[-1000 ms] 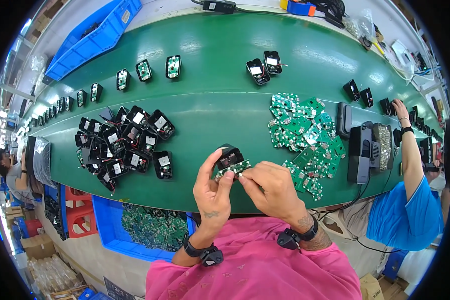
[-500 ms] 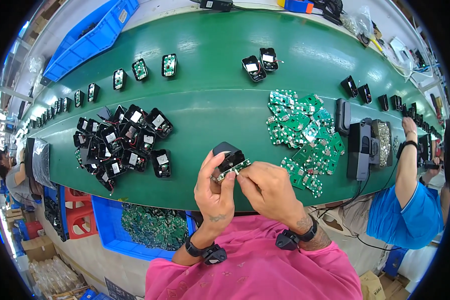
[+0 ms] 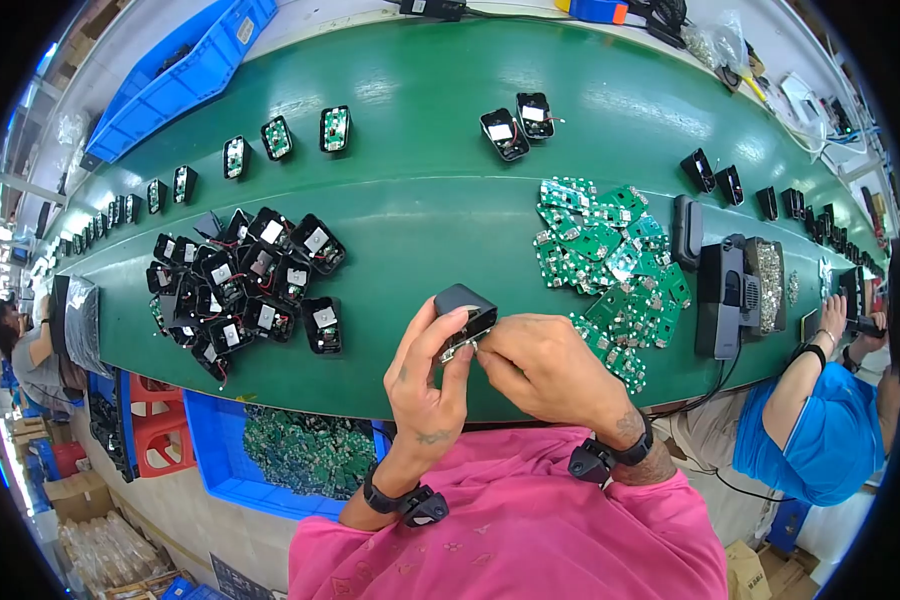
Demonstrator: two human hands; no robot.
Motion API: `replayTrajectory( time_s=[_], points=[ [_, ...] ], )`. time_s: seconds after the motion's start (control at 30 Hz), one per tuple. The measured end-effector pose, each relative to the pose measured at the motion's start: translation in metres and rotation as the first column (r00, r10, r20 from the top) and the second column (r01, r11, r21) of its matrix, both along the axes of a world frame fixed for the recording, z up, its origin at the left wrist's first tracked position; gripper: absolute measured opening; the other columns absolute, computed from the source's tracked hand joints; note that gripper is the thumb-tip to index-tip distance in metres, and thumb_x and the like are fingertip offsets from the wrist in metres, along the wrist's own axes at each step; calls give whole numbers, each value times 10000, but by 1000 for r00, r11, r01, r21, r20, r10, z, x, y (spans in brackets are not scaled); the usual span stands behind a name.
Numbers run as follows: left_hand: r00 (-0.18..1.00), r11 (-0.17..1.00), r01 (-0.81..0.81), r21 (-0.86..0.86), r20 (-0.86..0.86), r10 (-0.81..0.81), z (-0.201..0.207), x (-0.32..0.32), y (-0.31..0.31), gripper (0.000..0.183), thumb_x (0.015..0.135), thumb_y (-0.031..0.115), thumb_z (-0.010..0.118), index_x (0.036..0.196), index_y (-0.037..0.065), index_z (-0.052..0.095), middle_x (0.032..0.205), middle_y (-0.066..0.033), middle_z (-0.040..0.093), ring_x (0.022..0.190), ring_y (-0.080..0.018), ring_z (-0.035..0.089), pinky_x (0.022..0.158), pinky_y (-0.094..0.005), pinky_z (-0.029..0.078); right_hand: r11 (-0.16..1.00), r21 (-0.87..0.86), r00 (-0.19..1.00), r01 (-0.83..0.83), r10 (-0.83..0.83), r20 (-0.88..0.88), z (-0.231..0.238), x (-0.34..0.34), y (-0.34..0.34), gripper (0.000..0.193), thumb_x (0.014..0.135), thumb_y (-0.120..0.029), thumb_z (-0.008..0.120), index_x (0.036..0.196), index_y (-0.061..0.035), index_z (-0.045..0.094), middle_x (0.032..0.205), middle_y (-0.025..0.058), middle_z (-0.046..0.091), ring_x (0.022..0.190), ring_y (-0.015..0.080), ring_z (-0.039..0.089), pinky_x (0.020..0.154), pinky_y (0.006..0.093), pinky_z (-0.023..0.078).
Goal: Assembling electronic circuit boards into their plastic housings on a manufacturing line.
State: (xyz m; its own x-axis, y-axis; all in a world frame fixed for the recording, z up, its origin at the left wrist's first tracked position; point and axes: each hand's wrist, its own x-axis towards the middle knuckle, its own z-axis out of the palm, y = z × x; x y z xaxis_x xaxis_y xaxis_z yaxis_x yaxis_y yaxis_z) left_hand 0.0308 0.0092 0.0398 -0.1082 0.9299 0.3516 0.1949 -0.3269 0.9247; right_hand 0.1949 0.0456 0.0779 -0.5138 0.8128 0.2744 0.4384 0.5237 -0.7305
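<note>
Near the table's front edge, my left hand (image 3: 428, 388) is closed around a black plastic housing (image 3: 466, 304), its open side tilted toward my right hand. A green circuit board (image 3: 459, 349) lies along the housing's lower edge by my left thumb, mostly covered by fingers. My right hand (image 3: 548, 368) is closed, fingertips pinched together against the end of the board; what they grip is hidden. To the left sits a heap of black housings (image 3: 232, 281) with white rectangular parts and wires inside. A pile of bare green circuit boards (image 3: 620, 262) lies on the right.
Housings with boards (image 3: 335, 128) stand in a row along the green table (image 3: 420, 230). Two open housings (image 3: 506, 134) stand farther back. A grey-black device (image 3: 720, 300) and a tray of small metal parts (image 3: 767, 288) stand right, near a co-worker's arm (image 3: 802, 385). Below left is a blue bin (image 3: 215, 450).
My hands have turned the housing so less of the board shows. My right wrist has shifted slightly right. The co-worker's hand on the right has come down from the row of housings.
</note>
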Motion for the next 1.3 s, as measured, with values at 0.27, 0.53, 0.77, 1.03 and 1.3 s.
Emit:
replayTrajectory(
  time_s=[0.27, 0.53, 0.77, 1.03, 1.3],
  points=[
    [1000, 995, 27, -95, 15, -26, 0, -1, 1, 369, 913, -20, 659, 1278, 12, 618, 1343, -254, 570, 1120, -265, 656, 906, -339, 556, 996, -74, 996, -43, 48, 77, 3, 5, 3, 61, 851, -47, 642, 873, 6, 622, 835, 149, 642, 786, 366, 629, 692, 446, 506],
    [1000, 994, 9, -107, -4, -9, -2, 1, 3, 360, 913, -17, 655, 1269, 19, 620, 1296, -248, 606, 1106, -278, 666, 878, -337, 567, 995, -89, 996, -50, 56, 73, -1, 5, 4, 101, 873, -53, 645, 952, 4, 616, 865, 158, 649, 819, 378, 634, 712, 457, 507],
    [997, 992, -68, -108, 12, 70, -6, 9, 4, 359, 913, -34, 635, 1267, 17, 604, 1310, -262, 592, 1073, -291, 679, 866, -341, 572, 986, -160, 999, 42, -39, 24, -5, -2, 1, 84, 895, -60, 630, 942, 9, 621, 837, 188, 647, 786, 406, 631, 665, 482, 493],
    [987, 993, -104, -63, -131, 95, -18, 13, 6, 364, 926, -26, 620, 1287, -4, 579, 1331, -238, 583, 1068, -263, 671, 869, -322, 557, 965, -192, 982, 179, -165, 87, -20, -11, -5, 78, 902, -67, 610, 899, 11, 619, 820, 199, 640, 773, 410, 633, 653, 484, 492],
    [1000, 984, 12, -176, -24, -16, -13, -6, 22, 439, 971, 35, 585, 1395, 4, 475, 1378, -186, 527, 1068, -228, 663, 860, -321, 577, 887, -197, 902, 418, -431, -29, -17, -20, -5, 161, 932, -146, 635, 882, 5, 615, 692, 157, 605, 582, 333, 601, 543, 406, 472]
  ],
)
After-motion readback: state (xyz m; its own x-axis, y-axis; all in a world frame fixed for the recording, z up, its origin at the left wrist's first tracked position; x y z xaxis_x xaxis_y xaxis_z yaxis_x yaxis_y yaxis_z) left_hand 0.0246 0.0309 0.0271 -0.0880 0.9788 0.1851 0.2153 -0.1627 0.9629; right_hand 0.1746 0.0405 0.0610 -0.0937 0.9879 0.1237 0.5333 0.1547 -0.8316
